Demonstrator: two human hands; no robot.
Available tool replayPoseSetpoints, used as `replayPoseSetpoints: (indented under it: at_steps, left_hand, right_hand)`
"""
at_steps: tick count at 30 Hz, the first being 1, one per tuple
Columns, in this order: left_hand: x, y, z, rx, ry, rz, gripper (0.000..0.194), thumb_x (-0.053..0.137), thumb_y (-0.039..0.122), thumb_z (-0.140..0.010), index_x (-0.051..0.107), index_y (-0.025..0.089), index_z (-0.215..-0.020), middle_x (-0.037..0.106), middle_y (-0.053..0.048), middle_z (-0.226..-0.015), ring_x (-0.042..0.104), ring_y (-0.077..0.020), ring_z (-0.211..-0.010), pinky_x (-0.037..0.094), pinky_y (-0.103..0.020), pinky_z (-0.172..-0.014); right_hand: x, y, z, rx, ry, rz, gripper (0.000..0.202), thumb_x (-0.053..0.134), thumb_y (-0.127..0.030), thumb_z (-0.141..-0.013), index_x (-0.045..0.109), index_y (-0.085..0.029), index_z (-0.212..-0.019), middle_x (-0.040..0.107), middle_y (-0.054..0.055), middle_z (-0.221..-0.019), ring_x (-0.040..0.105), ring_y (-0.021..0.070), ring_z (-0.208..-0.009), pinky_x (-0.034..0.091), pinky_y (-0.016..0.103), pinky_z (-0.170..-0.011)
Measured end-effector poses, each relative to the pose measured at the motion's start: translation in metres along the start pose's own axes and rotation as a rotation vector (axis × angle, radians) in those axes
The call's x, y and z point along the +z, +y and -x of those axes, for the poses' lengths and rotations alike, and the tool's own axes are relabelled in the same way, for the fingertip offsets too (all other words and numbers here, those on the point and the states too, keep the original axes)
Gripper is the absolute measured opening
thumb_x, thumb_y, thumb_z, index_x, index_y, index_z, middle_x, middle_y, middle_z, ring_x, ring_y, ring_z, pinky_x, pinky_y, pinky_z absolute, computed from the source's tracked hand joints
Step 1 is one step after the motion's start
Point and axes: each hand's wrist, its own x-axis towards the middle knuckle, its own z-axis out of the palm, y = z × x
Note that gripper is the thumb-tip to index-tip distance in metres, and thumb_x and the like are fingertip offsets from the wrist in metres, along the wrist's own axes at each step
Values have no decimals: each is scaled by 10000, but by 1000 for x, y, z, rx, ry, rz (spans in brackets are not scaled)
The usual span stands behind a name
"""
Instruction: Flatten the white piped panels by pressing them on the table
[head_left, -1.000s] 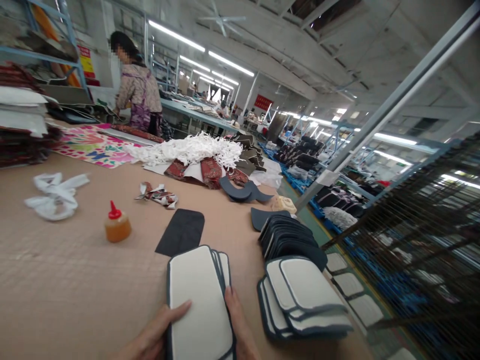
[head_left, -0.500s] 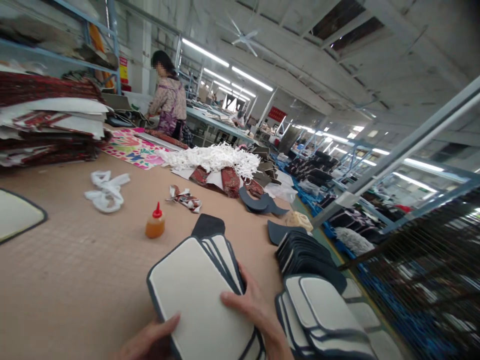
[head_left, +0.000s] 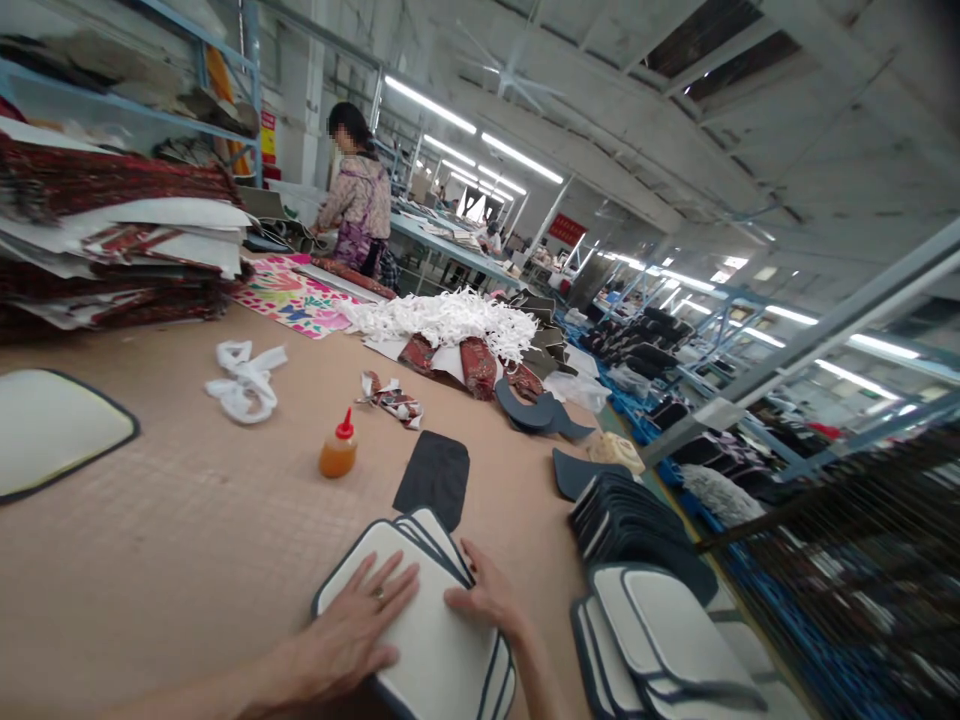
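Note:
A small stack of white pads with dark edging point(head_left: 435, 640) lies flat on the tan table point(head_left: 187, 520) at the bottom middle. My left hand point(head_left: 352, 630) rests palm down on the top pad, fingers spread. My right hand point(head_left: 484, 600) touches the stack's right edge with its fingers. A single dark pad point(head_left: 435, 475) lies just beyond the stack. To the right sit another pile of white pads point(head_left: 660, 640) and a fanned pile of dark pads point(head_left: 630, 515).
An orange squeeze bottle with a red cap point(head_left: 339, 450) stands past the stack. White cloth scraps point(head_left: 244, 380), a heap of white strips point(head_left: 450, 320), patterned fabric point(head_left: 292, 295) and stacked sheets point(head_left: 112, 240) lie farther off. A person point(head_left: 360, 205) works at the far table. Metal racks point(head_left: 847, 520) stand on the right.
The pad stack went from held up in both hands to lying flat on the table. My left hand moved onto its top. The view swung left.

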Motion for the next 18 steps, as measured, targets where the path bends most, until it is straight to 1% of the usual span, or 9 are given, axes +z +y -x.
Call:
replayPoseSetpoints:
  at_steps: [1, 3, 5, 7, 9, 11, 14, 16, 18]
  left_hand:
    - [0, -2, -4, 20, -23, -14, 726, 519, 185, -726, 198, 249, -1373, 173, -42, -1439, 61, -297, -1312, 49, -568, -1031]
    - [1, -4, -8, 65, -46, -16, 713, 516, 202, -746, 185, 247, -1376, 174, -49, -1438, 51, -306, -1310, 32, -579, -1023]
    - [2, -5, -9, 75, -56, -15, 709, 516, 190, -747, 191, 235, -1376, 177, -68, -1433, 45, -324, -1305, 29, -596, -1014]
    - [7, -6, -11, 59, -69, -30, 713, 510, 167, -745, 186, 229, -1377, 162, -84, -1431, 37, -343, -1298, 31, -618, -1002]
    - [15, -7, -14, 34, -88, -56, 744, 516, 143, -729, 167, 231, -1380, 136, -92, -1431, 31, -362, -1291, 39, -642, -989]
    - [26, -9, -19, 15, -103, -91, 785, 525, 115, -701, 153, 232, -1382, 127, -96, -1430, 32, -377, -1285, 54, -662, -979]
    - [38, -12, -26, -20, -93, -169, 804, 520, 86, -683, 150, 226, -1383, 135, -96, -1429, 40, -382, -1282, 61, -678, -971]
    - [39, -14, -28, -29, -77, -212, 794, 514, 91, -699, 138, 226, -1385, 132, -91, -1433, 48, -376, -1286, 69, -676, -974]
    - [37, -18, -25, 1, -68, -213, 773, 517, 145, -740, 105, 233, -1388, 129, -83, -1437, 58, -362, -1292, 99, -657, -984]
  right_hand:
    - [7, 3, 6, -27, 34, 58, 637, 649, -154, -549, 509, -97, -1168, 477, 144, -1236, 417, 274, -1165, 301, 432, -986]
    - [26, 13, 20, -101, 133, 226, 567, 521, -211, -722, 393, -117, -1266, 305, 101, -1365, 233, 233, -1280, 166, 443, -1053]
    - [51, 26, 35, -144, 214, 413, 490, 393, -309, -827, 364, -142, -1288, 281, 63, -1378, 223, 236, -1284, 198, 473, -1043]
    - [76, 41, 45, -127, 251, 543, 492, 364, -372, -839, 400, -133, -1267, 321, 69, -1353, 281, 284, -1255, 265, 516, -999]
    - [97, 55, 48, -103, 340, 621, 479, 364, -369, -834, 430, -135, -1247, 339, 65, -1341, 305, 308, -1238, 274, 534, -984]
    - [111, 65, 47, -85, 436, 640, 467, 372, -367, -830, 442, -156, -1240, 355, 58, -1335, 319, 306, -1231, 265, 531, -987]
    - [119, 68, 42, -96, 505, 607, 464, 380, -394, -826, 454, -187, -1234, 402, 61, -1312, 358, 297, -1208, 263, 522, -982]
    - [121, 67, 40, -119, 561, 591, 457, 353, -386, -833, 464, -182, -1227, 418, 62, -1303, 363, 292, -1204, 246, 521, -984]
    - [121, 65, 40, -140, 621, 594, 456, 326, -364, -839, 468, -165, -1223, 418, 62, -1303, 360, 292, -1202, 227, 519, -984]
